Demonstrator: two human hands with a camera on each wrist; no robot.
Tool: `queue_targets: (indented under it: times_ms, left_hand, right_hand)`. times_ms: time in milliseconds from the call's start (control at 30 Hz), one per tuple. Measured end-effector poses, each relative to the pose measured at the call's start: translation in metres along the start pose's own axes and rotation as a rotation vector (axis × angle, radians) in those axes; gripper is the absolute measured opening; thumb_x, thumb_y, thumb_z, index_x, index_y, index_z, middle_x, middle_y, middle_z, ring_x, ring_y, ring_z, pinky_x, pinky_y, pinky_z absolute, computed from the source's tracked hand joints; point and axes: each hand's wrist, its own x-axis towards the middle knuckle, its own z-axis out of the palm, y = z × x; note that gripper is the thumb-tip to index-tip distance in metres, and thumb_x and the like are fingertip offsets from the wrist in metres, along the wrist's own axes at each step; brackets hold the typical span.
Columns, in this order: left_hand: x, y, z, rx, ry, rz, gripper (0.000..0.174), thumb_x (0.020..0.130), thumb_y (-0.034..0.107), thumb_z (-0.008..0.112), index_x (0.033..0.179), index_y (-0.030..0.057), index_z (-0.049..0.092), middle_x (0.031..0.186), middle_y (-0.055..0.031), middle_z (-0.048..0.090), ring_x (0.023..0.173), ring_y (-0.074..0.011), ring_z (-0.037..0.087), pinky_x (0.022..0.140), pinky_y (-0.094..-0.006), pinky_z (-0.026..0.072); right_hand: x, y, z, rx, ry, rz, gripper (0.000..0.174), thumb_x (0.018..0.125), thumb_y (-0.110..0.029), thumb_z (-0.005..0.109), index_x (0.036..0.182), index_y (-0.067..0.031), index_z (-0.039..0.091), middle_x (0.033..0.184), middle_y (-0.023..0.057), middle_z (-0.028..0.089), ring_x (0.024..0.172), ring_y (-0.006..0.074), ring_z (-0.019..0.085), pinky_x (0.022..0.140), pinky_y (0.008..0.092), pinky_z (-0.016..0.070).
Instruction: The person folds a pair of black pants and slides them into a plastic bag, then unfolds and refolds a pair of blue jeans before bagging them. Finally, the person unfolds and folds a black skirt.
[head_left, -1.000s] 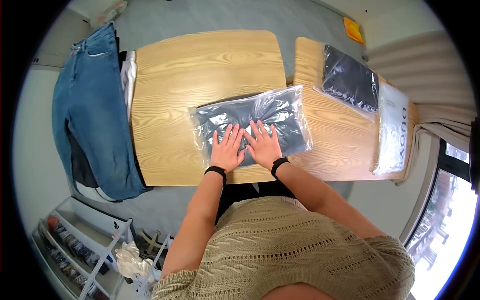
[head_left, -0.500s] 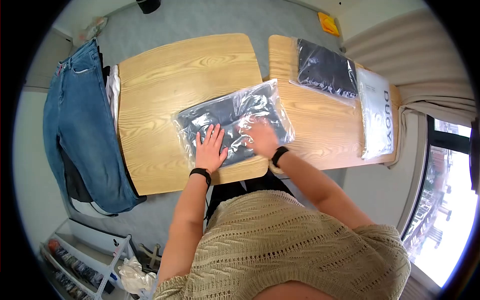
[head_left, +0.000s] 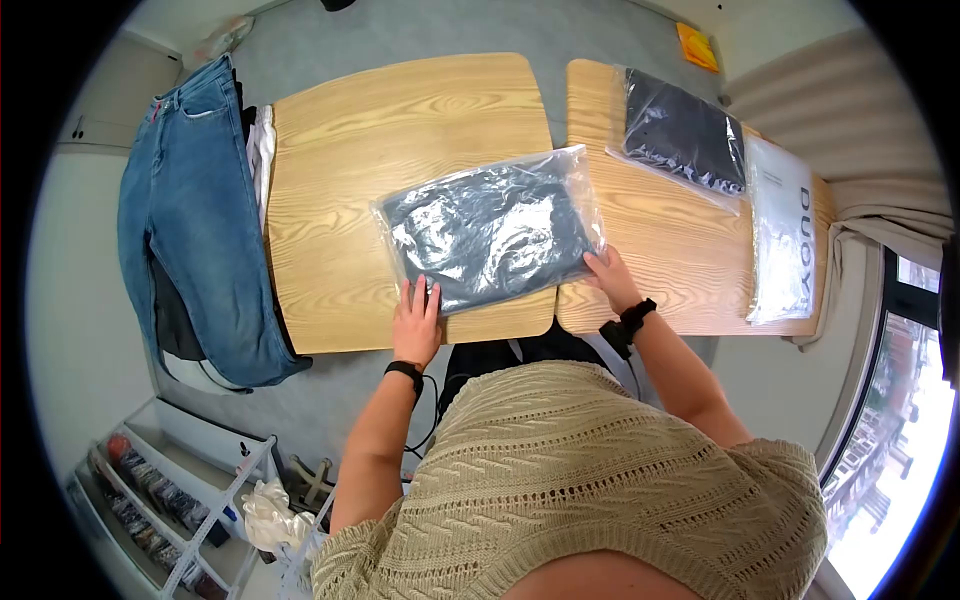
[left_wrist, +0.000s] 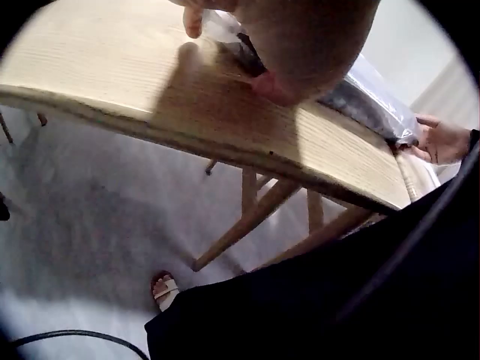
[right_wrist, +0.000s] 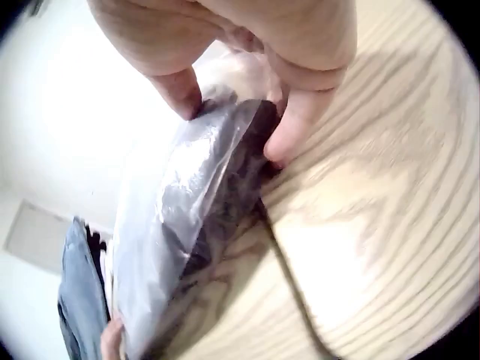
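In the head view we see the bagged dark garment lying flat on the left table, toward that table's near right corner, with its right edge reaching past the table's right side. The left hand rests at the table's front edge with fingers stretched, relaxed, onto the bag's near left corner; the right hand holds the bag's other near corner, just off the table's right side. The jeans hang off the table's left side; a second bag lies well to the table's right.

In the left wrist view we see the left hand low over the table's front edge, touching the bag.

In the right wrist view we see the right hand pinching the bag's corner between thumb and curled fingers.
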Motion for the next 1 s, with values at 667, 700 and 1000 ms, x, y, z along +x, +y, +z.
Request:
queue_targets:
  times_ms: [667, 700, 1000]
  left_hand:
    - [0.098, -0.071, -0.164, -0.599, 0.073, -0.097, 0.048, 0.074, 0.004, 0.056, 0.121, 0.0094, 0.052, 0.095, -0.0191, 0.065, 0.087, -0.0347, 0.064, 0.076, -0.0372, 0.0509]
    - [0.107, -0.076, -0.172, -0.624, 0.110, -0.112, 0.049, 0.073, 0.004, 0.056, 0.122, 0.0095, 0.052, 0.092, -0.0188, 0.066, 0.085, -0.0339, 0.065, 0.074, -0.0356, 0.0508]
    - [0.124, -0.124, -0.133, -1.248, 0.193, -0.349, 0.068, 0.076, 0.014, 0.071, 0.135, 0.0028, 0.041, 0.124, -0.0101, 0.053, 0.114, -0.0205, 0.051, 0.097, -0.0325, 0.0402]
  right_hand:
    - [0.001, -0.142, -0.013, 0.040, -0.465, -0.371, 0.071, 0.075, -0.020, 0.075, 0.136, -0.0091, 0.040, 0.106, 0.0040, 0.053, 0.092, 0.0124, 0.055, 0.072, 0.0251, 0.0458]
    - [0.010, -0.147, -0.010, 0.043, -0.469, -0.381, 0.071, 0.075, -0.020, 0.075, 0.136, -0.0091, 0.040, 0.106, 0.0040, 0.053, 0.092, 0.0124, 0.055, 0.072, 0.0251, 0.0458]
    - [0.074, -0.170, 0.022, -0.245, -0.145, -0.645, 0.073, 0.062, -0.006, 0.079, 0.126, -0.0031, 0.044, 0.121, 0.0091, 0.053, 0.117, 0.0186, 0.048, 0.097, 0.0320, 0.0392]
